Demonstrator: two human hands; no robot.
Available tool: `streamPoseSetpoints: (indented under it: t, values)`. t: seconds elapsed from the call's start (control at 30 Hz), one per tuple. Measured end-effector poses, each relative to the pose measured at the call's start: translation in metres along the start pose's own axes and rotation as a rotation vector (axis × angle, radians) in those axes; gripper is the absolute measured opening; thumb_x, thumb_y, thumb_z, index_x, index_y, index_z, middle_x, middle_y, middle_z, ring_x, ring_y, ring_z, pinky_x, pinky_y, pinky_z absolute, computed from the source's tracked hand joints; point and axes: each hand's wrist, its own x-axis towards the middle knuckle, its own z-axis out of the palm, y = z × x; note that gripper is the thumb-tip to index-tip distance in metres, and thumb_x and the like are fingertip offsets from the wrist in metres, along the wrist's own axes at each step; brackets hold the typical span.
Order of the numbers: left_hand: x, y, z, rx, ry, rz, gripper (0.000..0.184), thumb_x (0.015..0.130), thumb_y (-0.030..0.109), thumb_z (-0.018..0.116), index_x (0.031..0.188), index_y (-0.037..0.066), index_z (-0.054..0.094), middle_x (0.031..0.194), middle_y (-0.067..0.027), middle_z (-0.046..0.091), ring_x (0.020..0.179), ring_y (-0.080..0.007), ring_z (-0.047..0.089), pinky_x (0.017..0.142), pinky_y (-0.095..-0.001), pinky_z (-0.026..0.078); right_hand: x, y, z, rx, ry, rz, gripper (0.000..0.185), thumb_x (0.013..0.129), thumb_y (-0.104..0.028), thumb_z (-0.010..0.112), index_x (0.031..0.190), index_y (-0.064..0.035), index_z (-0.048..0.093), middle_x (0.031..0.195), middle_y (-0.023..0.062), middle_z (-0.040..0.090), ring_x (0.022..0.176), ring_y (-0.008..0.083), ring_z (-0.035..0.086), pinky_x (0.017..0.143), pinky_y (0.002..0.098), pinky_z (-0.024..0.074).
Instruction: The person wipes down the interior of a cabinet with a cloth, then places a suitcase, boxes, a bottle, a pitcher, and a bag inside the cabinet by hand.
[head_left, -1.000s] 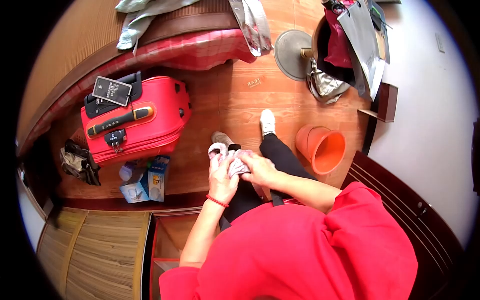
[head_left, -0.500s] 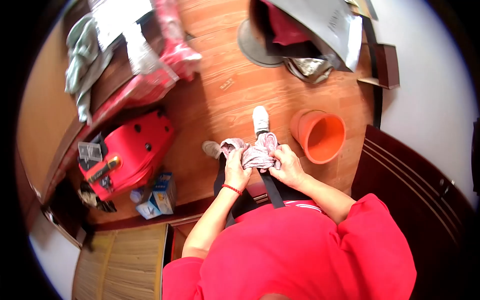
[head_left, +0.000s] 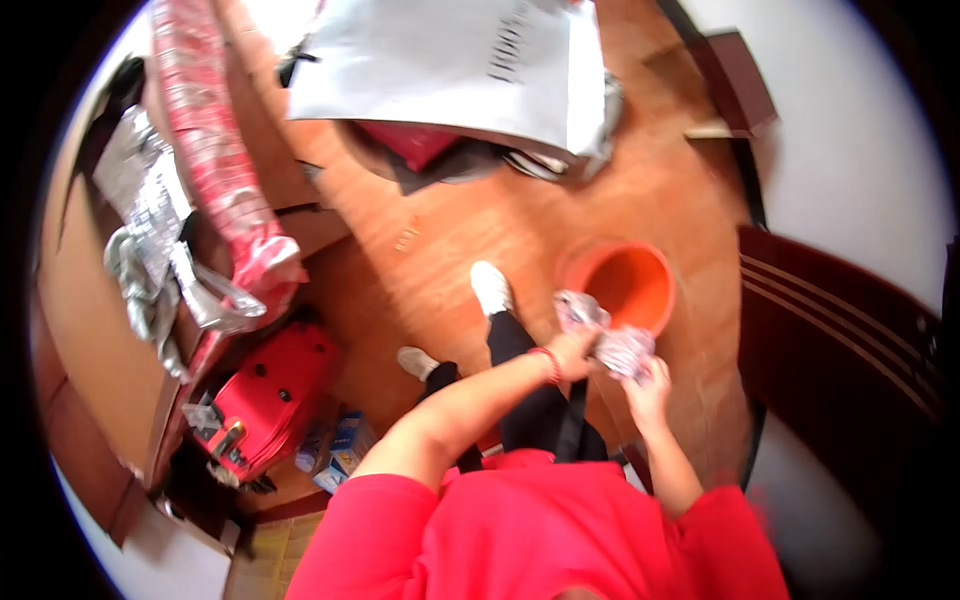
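Note:
A bunched pinkish-grey cloth (head_left: 624, 350) is gripped between both of my hands, near the rim of an orange bucket (head_left: 655, 275). My left hand (head_left: 573, 350), with a red bead bracelet at its wrist, is closed on the cloth's left part. My right hand (head_left: 647, 385) pinches the cloth's right end from below. Part of the cloth overlaps the bucket's near left edge in this view. Motion blurs the fingers somewhat, and the folds hide some of them.
A red suitcase (head_left: 270, 390) lies at the left, with a blue-and-white box (head_left: 347, 450) beside it. A large silver-grey bag (head_left: 430, 75) stands ahead. Red plastic-wrapped material (head_left: 205, 110) runs along the left. A dark wooden panel (head_left: 840, 330) stands at the right.
Both hands have carried the cloth from over my knees rightward to the bucket. My view has shifted, and the silver bag appears more to the left.

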Motion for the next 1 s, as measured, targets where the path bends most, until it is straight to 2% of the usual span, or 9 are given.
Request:
streamPoseSetpoints:
  t: [0.07,0.13,0.17,0.23,0.43,0.5,0.57,0.63,1.0]
  values:
    - [0.032,-0.011,0.026,0.09,-0.077,-0.09,0.057,0.062,0.013,0.061,0.115,0.001,0.045,0.109,-0.0233,0.05,0.105,-0.0378,0.047,0.089,-0.042,0.04,0.004,0.025,-0.003,0.05,0.061,0.157,0.031,0.062,-0.002,0.066,0.09,0.0026,0.055,0.091,0.009,0.053,0.085,0.0202,0.053,0.076,0.031,0.0441]
    - [0.044,-0.003,0.036,0.212,-0.06,-0.063,0.057,0.061,0.013,0.061,0.114,0.001,0.045,0.106,-0.0228,0.052,0.101,-0.0356,0.05,0.087,-0.0405,0.042,0.012,0.086,0.005,0.271,0.084,0.292,0.032,0.065,-0.001,0.065,0.093,-0.0011,0.05,0.077,0.0071,0.053,0.06,0.014,0.054,0.05,0.0254,0.0436]
    - [0.053,-0.006,0.045,0.207,-0.162,-0.16,0.057,0.061,0.013,0.061,0.115,0.001,0.045,0.106,-0.0222,0.053,0.102,-0.035,0.05,0.087,-0.0397,0.042,0.028,0.046,-0.009,0.377,-0.05,0.699,0.035,0.061,-0.004,0.068,0.092,0.0025,0.053,0.087,0.0079,0.052,0.08,0.0189,0.052,0.073,0.0313,0.0445]
    - [0.041,0.029,0.015,0.131,-0.225,-0.224,0.051,0.062,0.017,0.065,0.107,-0.002,0.051,0.104,-0.0229,0.054,0.101,-0.034,0.052,0.084,-0.0388,0.043,0.036,0.12,0.011,0.22,-0.047,0.545,0.035,0.062,-0.003,0.069,0.092,0.0008,0.051,0.086,0.0071,0.052,0.075,0.0153,0.051,0.066,0.0289,0.0442]
    - [0.029,0.012,0.009,0.173,-0.158,-0.247,0.038,0.07,0.019,0.058,0.101,-0.002,0.056,0.097,-0.0227,0.059,0.096,-0.0338,0.056,0.081,-0.0397,0.044,0.075,0.12,0.043,0.249,-0.074,0.571,0.026,0.07,0.0,0.06,0.095,0.0,0.052,0.079,0.0069,0.055,0.066,0.0154,0.054,0.06,0.0278,0.0463]
    - [0.018,0.027,-0.014,0.047,-0.074,-0.343,0.039,0.071,0.02,0.057,0.104,-0.002,0.055,0.097,-0.0225,0.059,0.095,-0.0339,0.056,0.082,-0.0401,0.043,0.09,0.046,0.036,0.373,-0.057,0.676,0.027,0.072,0.0,0.058,0.099,0.001,0.052,0.086,0.0085,0.056,0.076,0.0176,0.053,0.071,0.0298,0.0458]
    - [0.017,0.017,-0.017,-0.021,0.092,-0.351,0.038,0.074,0.02,0.056,0.105,-0.001,0.054,0.097,-0.0224,0.059,0.094,-0.0341,0.056,0.083,-0.04,0.043,0.113,0.092,0.071,0.406,-0.153,0.47,0.022,0.077,-0.003,0.055,0.099,-0.0024,0.054,0.081,0.0051,0.057,0.068,0.0131,0.054,0.061,0.0246,0.0464]
    - [0.012,0.012,-0.026,-0.164,0.204,-0.374,0.036,0.075,0.021,0.055,0.104,0.0,0.055,0.096,-0.0217,0.059,0.094,-0.0338,0.056,0.081,-0.0394,0.044,0.118,-0.003,0.067,0.518,-0.314,0.574,0.018,0.08,-0.006,0.054,0.097,-0.0048,0.054,0.081,0.0038,0.059,0.062,0.0098,0.056,0.049,0.0208,0.0454]
    - [-0.199,-0.048,-0.06,-0.554,1.039,-0.451,0.029,0.079,0.021,0.055,0.098,0.0,0.059,0.092,-0.0157,0.062,0.089,-0.0226,0.059,0.079,-0.0313,0.046,0.061,-0.177,0.147,0.446,-0.876,0.231,0.01,0.083,-0.011,0.055,0.089,-0.0037,0.053,0.076,0.0062,0.057,0.058,0.012,0.056,0.051,0.0221,0.0467]
